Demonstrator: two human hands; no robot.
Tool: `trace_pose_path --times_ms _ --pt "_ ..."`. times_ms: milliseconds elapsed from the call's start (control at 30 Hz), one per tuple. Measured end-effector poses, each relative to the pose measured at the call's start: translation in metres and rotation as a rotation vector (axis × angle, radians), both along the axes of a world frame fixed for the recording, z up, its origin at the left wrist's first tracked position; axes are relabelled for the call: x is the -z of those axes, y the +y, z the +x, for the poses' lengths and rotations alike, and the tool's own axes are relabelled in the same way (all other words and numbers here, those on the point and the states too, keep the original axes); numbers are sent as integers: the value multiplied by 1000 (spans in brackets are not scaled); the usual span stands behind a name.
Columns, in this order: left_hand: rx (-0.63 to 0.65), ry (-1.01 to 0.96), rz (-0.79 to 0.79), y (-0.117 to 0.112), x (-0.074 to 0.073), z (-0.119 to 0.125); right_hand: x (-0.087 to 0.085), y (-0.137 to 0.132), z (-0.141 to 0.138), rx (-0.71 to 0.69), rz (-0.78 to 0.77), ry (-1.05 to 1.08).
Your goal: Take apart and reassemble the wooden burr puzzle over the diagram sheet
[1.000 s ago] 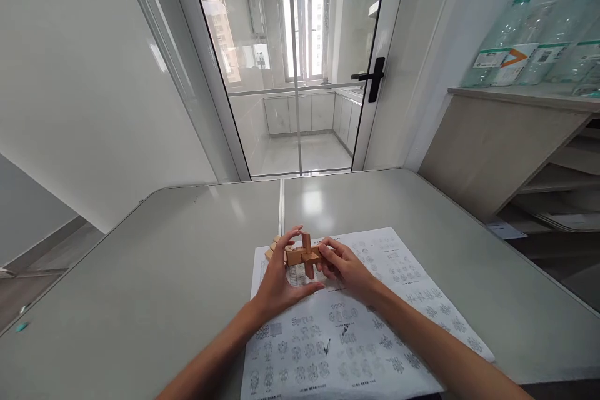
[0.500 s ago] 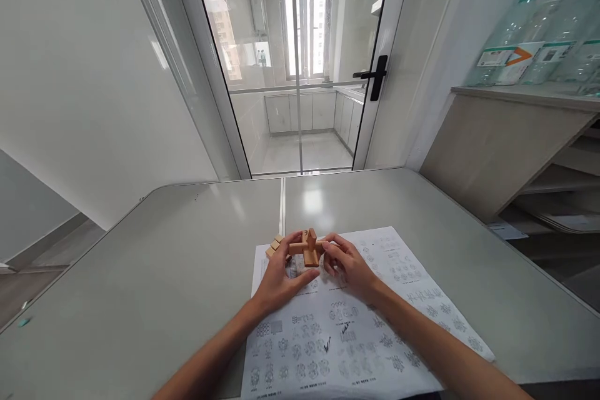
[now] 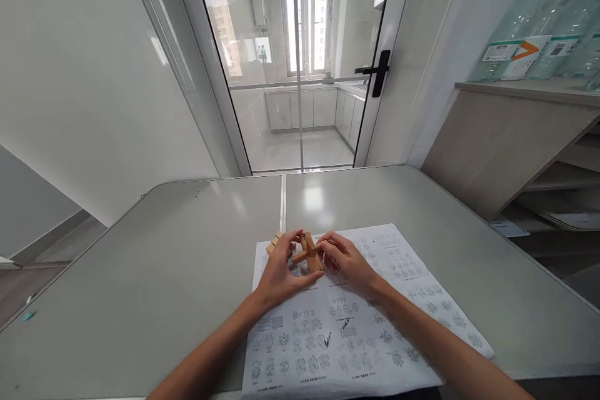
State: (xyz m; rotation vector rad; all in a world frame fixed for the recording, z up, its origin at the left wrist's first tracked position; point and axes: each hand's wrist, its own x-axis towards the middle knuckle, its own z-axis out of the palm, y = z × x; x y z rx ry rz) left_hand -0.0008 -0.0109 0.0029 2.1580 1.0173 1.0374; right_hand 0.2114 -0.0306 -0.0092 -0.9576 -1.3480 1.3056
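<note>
- Since half a second ago: wooden cross is sitting rolled over, its flat piece now slanting from upper left to lower right; left thumb is now meeting the lower end.
- Left hand: curving in a wide C, apparently gripping the flat piece between fingertips above and thumb below.
- Right hand: narrowing to a pinch on the right end of the crossing bar.
- Cross is hanging between both hands, lower centre of frame, over the printed sheet.
- Step, my read: turning and working the joint. Next move is probably calling for a steady left grip while the right is twisting or sliding the bar.
- Small wooden blocks are lying just beyond the left fingers.
- Writing: a dark curved mark is showing at the cross's top end; sheet is carrying line drawings, captions too small to read, two handwritten ticks.
- Upper right: clear bottles are wearing white-and-teal labels, an orange chevron showing; brand isn't reading.
</note>
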Motion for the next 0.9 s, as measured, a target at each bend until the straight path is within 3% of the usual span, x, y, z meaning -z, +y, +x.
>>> trace_pose_path --times_ms 200,400,900 --pt "-62 93 36 2 4 -2 -9 0 9 -7 151 -323" --pt "-63 101 67 2 3 -2 -4 8 23 -79 267 -419" --pt "-57 102 62 5 -2 -3 0 1 16 128 359 -581"
